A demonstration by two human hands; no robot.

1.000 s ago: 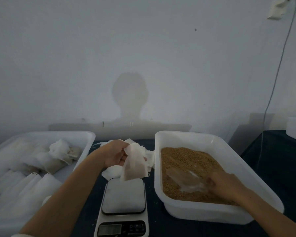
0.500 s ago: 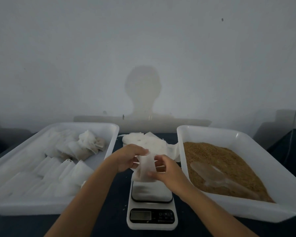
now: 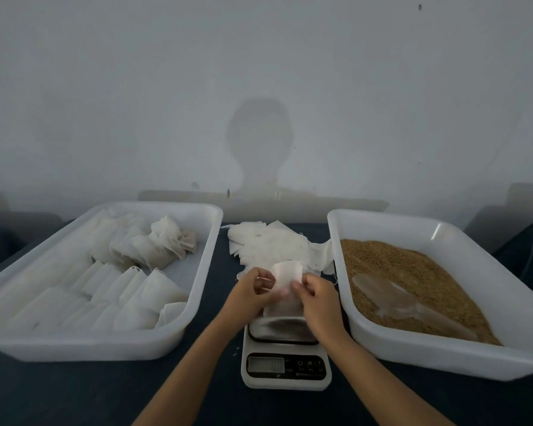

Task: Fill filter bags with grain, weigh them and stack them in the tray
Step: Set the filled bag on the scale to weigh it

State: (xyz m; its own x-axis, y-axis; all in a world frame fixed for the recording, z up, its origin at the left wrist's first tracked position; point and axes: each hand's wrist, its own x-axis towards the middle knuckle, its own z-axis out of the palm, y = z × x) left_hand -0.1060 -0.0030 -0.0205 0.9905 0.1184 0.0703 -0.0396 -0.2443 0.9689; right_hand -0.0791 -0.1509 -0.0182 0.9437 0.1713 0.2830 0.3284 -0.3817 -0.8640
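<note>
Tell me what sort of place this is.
Probably a small hand-packing station, not a factory line: a digital scale sits between a tub of grain and a tray of filled filter bags, against a bare wall.

White trays [image 3: 197, 305], white filter bags [image 3: 130, 250], golden-brown grain [image 3: 391, 265], white scale [image 3: 285, 373] and dark blue tablecloth [image 3: 74, 392] are recorded.

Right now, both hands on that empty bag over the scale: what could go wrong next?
1. Both hands, left hand and right hand, pinch the filter bag; the thin mouth may tear or stay closed.
2. The scoop lies in the grain tub, so one hand must let go, and the bag may collapse.
3. Filling above the scale could spill grain onto the platform and skew the reading.
</note>
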